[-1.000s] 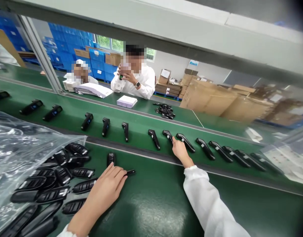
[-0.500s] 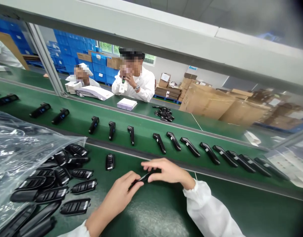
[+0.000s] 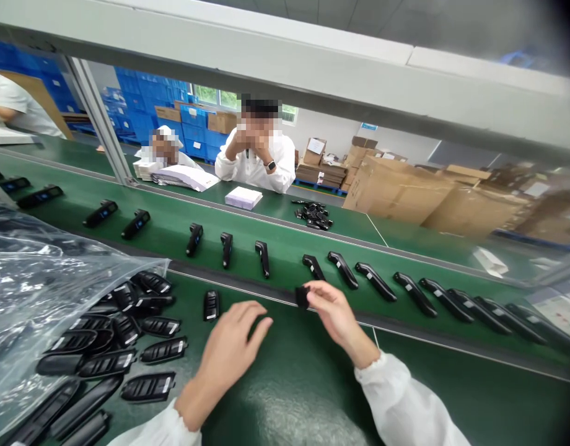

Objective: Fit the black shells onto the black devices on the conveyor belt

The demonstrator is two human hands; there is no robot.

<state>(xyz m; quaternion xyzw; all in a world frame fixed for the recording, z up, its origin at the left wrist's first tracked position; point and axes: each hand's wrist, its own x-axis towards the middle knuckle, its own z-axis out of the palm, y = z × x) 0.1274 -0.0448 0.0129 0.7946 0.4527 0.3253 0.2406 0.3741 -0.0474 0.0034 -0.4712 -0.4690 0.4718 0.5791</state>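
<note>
Pinching a black piece (image 3: 302,298), the right hand (image 3: 332,314) holds it at the near edge of the green belt (image 3: 287,254), not yet set down; the left hand (image 3: 233,337), apart, hangs open over the bench (image 3: 313,371); one ribbed cover (image 3: 211,305) lies alone, many loose covers (image 3: 111,364) beside the plastic bag (image 3: 57,260); beyond, black devices (image 3: 377,282) line the belt.

Blue crates (image 3: 143,102) left of large cartons (image 3: 391,192)

1 head camera looks forward-down across the tabletop (image 3: 289,371) from close above and behind the right grip (image 3: 336,317).
</note>
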